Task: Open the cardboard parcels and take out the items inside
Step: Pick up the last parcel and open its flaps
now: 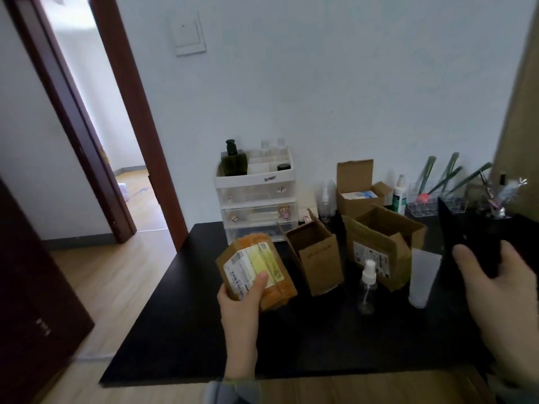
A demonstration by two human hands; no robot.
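My left hand (243, 298) grips a sealed cardboard parcel (255, 268) with a white and yellow shipping label and orange tape, held above the black table (204, 330). My right hand (501, 290) holds a black flat object (469, 237) at the right edge. Three opened cardboard boxes stand on the table: an empty one (318, 258) in the middle, a labelled one (379, 246) to its right, and one (358, 193) at the back with a white and blue item inside. A clear spray bottle (368, 287) and a translucent white tube (423, 278) stand in front.
A white drawer organiser (256, 205) with bottles stands at the back against the wall. Small bottles, a clear rack and brushes (446, 185) line the back right. An open doorway (96, 126) lies to the left, with wooden floor beside the table.
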